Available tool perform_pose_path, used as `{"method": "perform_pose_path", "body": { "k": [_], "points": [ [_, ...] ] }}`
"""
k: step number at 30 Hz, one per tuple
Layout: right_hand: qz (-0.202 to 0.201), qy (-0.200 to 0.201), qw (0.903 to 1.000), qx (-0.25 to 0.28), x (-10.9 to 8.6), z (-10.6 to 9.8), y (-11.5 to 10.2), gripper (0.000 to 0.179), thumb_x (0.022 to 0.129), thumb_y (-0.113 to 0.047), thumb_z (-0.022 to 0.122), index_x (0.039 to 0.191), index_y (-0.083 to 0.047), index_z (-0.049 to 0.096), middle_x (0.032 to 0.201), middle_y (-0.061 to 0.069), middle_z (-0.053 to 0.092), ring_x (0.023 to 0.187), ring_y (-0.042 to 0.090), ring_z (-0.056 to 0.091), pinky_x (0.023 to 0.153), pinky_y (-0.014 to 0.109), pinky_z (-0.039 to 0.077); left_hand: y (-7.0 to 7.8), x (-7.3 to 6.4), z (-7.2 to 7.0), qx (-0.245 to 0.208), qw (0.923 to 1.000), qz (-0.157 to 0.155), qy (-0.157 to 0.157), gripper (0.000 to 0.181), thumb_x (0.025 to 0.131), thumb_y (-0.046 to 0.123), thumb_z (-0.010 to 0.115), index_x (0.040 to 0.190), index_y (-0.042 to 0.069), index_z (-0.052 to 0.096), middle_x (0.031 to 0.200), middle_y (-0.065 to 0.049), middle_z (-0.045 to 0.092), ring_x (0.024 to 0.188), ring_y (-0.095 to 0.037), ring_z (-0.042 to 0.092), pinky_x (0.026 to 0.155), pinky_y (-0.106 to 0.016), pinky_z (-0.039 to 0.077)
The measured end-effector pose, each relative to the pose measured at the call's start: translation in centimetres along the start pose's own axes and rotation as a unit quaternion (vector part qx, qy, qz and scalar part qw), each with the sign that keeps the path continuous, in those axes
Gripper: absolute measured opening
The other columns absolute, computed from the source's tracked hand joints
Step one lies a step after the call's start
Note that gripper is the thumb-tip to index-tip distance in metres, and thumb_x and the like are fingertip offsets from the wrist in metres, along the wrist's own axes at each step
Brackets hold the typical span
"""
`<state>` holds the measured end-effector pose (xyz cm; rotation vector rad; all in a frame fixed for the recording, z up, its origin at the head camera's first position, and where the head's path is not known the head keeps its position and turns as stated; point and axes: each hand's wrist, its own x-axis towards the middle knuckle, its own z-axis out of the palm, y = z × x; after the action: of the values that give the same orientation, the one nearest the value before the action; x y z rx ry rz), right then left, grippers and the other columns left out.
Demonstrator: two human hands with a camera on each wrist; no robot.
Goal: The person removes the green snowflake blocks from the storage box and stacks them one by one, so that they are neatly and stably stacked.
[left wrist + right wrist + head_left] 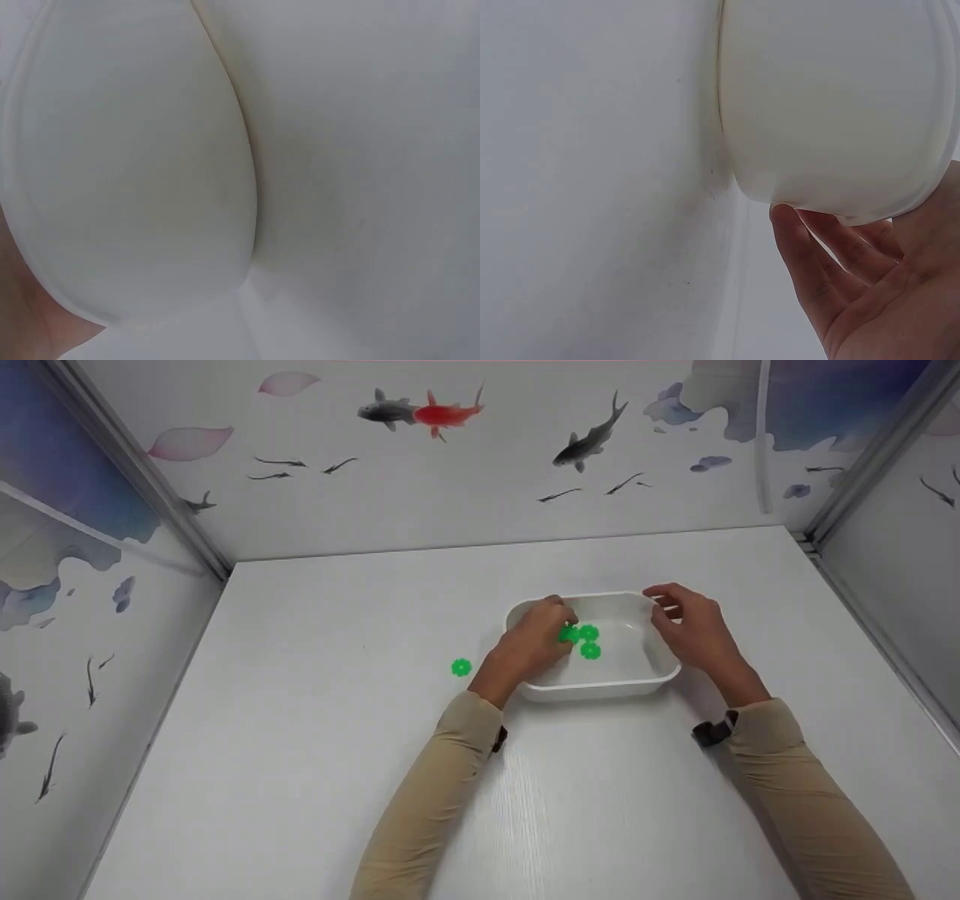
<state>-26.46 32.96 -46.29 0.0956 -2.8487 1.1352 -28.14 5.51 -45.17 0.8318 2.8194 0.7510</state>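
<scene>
A white rectangular basin [600, 687] with rounded corners stands on the table, and its outer wall fills much of both wrist views. My left hand [534, 639] reaches over its left side, fingers curled, pinching a green flower-shaped piece [569, 634] between thumb and fingertips. Two more green flower-shaped pieces [590, 650] lie on the basin floor beside those fingertips. At the right end, my right hand [694, 626] holds the basin by its far right corner. In the right wrist view its fingers [802, 262] lie against the outer wall; the thumb is hidden there.
One loose green flower-shaped piece [461, 667] lies on the white table [300, 720], left of the basin. Panels printed with fish [585, 442] stand along the back and both sides of the table.
</scene>
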Motion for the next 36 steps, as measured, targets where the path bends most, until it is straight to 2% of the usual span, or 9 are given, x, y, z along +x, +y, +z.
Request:
{"method": "perform_pose_path", "body": {
  "k": [8, 14, 19, 26, 36],
  "points": [
    [0.003, 0.001, 1.0000, -0.004, 0.0, 0.1, 0.1, 0.039, 0.111, -0.019, 0.056, 0.149, -0.011, 0.060, 0.144, 0.023, 0.066, 0.127, 0.044, 0.067, 0.109, 0.063, 0.056, 0.0, -0.7, -0.8, -0.024, 0.9991, 0.031, 0.018, 0.039, 0.104, 0.017, 0.074, 0.141, 0.008, 0.069, 0.138, -0.008, 0.069, 0.127, -0.019, 0.065, 0.114, -0.031, 0.054],
    [0.006, 0.003, 0.9999, -0.009, 0.0, 0.2, 0.1, 0.040, 0.111, -0.018, 0.056, 0.150, -0.011, 0.059, 0.145, 0.023, 0.066, 0.128, 0.044, 0.067, 0.110, 0.062, 0.056, -0.6, -1.7, -1.3, -0.041, 0.9962, 0.062, 0.045, 0.038, 0.103, 0.017, 0.074, 0.140, 0.008, 0.068, 0.132, -0.007, 0.072, 0.120, -0.018, 0.067, 0.108, -0.028, 0.056],
    [0.002, 0.007, 1.0000, -0.006, -0.1, 0.2, -0.1, 0.039, 0.111, -0.017, 0.057, 0.149, -0.010, 0.060, 0.144, 0.024, 0.066, 0.127, 0.044, 0.068, 0.109, 0.063, 0.056, -1.2, -2.7, -1.7, -0.062, 0.9918, 0.089, 0.067, 0.037, 0.102, 0.016, 0.076, 0.137, 0.007, 0.070, 0.127, -0.007, 0.073, 0.114, -0.017, 0.069, 0.103, -0.024, 0.058],
    [-0.006, 0.005, 1.0000, -0.002, -0.1, 0.1, -0.1, 0.039, 0.111, -0.018, 0.056, 0.149, -0.010, 0.062, 0.143, 0.025, 0.067, 0.125, 0.046, 0.069, 0.108, 0.064, 0.056, -2.4, -4.2, -2.4, -0.088, 0.9823, 0.133, 0.098, 0.035, 0.102, 0.012, 0.075, 0.134, 0.000, 0.070, 0.125, -0.013, 0.071, 0.114, -0.022, 0.070, 0.101, -0.028, 0.060],
    [-0.011, 0.008, 0.9999, -0.004, 0.0, 0.1, 0.1, 0.039, 0.111, -0.018, 0.056, 0.148, -0.010, 0.062, 0.144, 0.025, 0.067, 0.124, 0.046, 0.069, 0.106, 0.065, 0.057, -4.1, -6.4, -3.6, -0.105, 0.9772, 0.121, 0.139, 0.033, 0.100, 0.014, 0.076, 0.132, 0.006, 0.072, 0.124, -0.010, 0.068, 0.114, -0.021, 0.069, 0.101, -0.035, 0.062]
  ]
}}
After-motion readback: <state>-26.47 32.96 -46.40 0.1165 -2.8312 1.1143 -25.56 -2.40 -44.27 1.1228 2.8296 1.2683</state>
